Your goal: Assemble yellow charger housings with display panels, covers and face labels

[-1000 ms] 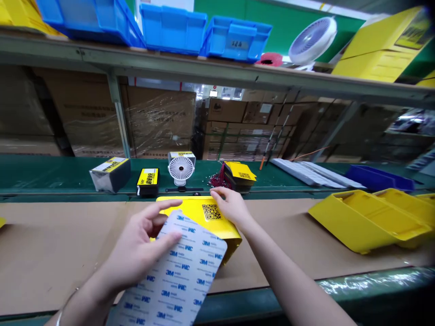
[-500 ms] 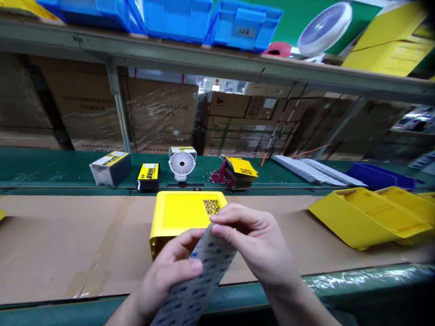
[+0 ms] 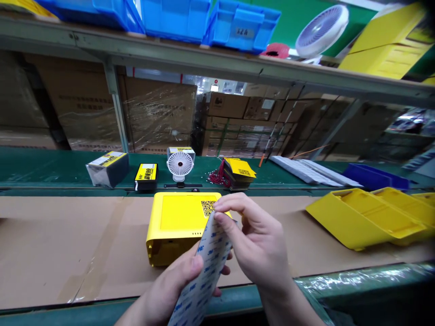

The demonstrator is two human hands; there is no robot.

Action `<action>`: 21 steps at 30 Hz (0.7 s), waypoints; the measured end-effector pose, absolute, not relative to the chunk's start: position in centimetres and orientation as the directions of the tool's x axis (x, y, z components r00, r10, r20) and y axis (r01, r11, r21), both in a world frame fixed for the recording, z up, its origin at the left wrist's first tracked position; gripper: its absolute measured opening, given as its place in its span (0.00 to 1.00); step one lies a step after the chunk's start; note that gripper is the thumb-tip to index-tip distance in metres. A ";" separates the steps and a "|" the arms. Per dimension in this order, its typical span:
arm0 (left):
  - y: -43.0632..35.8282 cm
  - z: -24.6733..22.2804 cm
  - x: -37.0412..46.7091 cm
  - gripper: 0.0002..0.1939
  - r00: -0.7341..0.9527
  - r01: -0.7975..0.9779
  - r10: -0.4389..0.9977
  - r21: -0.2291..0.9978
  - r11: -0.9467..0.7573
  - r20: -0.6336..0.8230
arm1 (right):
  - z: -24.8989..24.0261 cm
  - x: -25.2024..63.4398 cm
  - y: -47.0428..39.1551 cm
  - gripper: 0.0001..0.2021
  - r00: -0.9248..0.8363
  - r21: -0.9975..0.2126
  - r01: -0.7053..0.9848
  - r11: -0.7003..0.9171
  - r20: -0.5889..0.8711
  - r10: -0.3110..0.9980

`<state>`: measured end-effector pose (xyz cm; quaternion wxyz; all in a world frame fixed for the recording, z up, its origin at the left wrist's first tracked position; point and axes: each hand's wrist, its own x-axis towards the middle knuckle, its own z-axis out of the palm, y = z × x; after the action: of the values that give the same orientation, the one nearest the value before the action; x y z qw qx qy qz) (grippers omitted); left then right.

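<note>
A pale sheet with blue 3M prints (image 3: 207,276) slants up from the bottom edge. My left hand (image 3: 176,280) grips it, thumb on the printed face and fingertips showing past its right side. At the sheet's top corner, the thumb and forefinger of my right hand (image 3: 256,240) pinch together; whether a layer is lifted there is too small to tell. Just behind both hands a yellow housing (image 3: 183,213) with a QR code on top rests on the cardboard-covered surface (image 3: 54,244), its dark open side facing me.
Several yellow housings (image 3: 360,217) lie at the right. Along the green bench stand a wrapped box (image 3: 108,170), a black-and-yellow box (image 3: 146,176), a small white fan (image 3: 180,165) and stacked yellow cards (image 3: 239,172). Blue bins (image 3: 243,27) sit on the upper shelf.
Both hands and the sheet have shifted slightly right, and the sheet's top corner is a little higher. More left fingertips show beyond the sheet's right edge. The view has moved slightly.
</note>
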<state>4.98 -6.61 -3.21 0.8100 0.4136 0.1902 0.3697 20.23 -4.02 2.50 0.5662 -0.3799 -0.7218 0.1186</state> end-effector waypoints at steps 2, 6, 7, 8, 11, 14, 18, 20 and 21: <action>-6.6 -2.8 4.9 0.30 0.656 -0.416 0.755 0.839 0.350 0.011 | 2.6 20.2 -4.0 0.06 -0.085 -0.587 0.394 0.707 0.743 0.664; -6.6 -2.5 4.7 0.30 0.679 -0.398 0.734 0.848 0.349 0.017 | 2.3 19.7 -4.2 0.08 -0.040 -0.500 0.421 0.757 0.823 0.566; -6.6 -2.5 4.6 0.29 0.679 -0.400 0.734 0.853 0.335 0.029 | 2.2 19.6 -4.2 0.09 -0.038 -0.481 0.431 0.763 0.835 0.548; -6.7 -2.6 4.5 0.28 0.678 -0.404 0.734 0.857 0.321 0.045 | 2.2 19.5 -4.3 0.09 -0.043 -0.457 0.445 0.770 0.848 0.528; -7.0 -2.8 4.2 0.25 0.679 -0.413 0.731 0.859 0.301 0.070 | 2.2 19.4 -4.5 0.11 -0.079 -0.332 0.497 0.802 0.903 0.423; -7.4 -3.0 4.0 0.27 0.698 -0.382 0.716 0.852 0.358 0.012 | 2.4 19.3 -4.5 0.11 -0.098 -0.243 0.527 0.814 0.935 0.342; -7.7 -2.7 4.3 0.29 0.672 -0.408 0.739 0.856 0.316 0.048 | 2.5 19.0 -4.5 0.10 -0.090 -0.284 0.518 0.807 0.920 0.382; -7.8 -2.4 4.6 0.28 0.643 -0.415 0.760 0.877 0.242 0.095 | 2.4 18.9 -4.5 0.10 -0.074 -0.276 0.522 0.807 0.928 0.365; -7.8 -2.2 4.6 0.27 0.631 -0.409 0.769 0.887 0.212 0.107 | 2.2 18.8 -4.4 0.10 -0.063 -0.261 0.526 0.810 0.937 0.343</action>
<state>4.65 -7.77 -2.20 0.7568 0.4925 0.1824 0.3891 18.81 -4.44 2.24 0.6154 -0.2996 -0.7253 -0.0740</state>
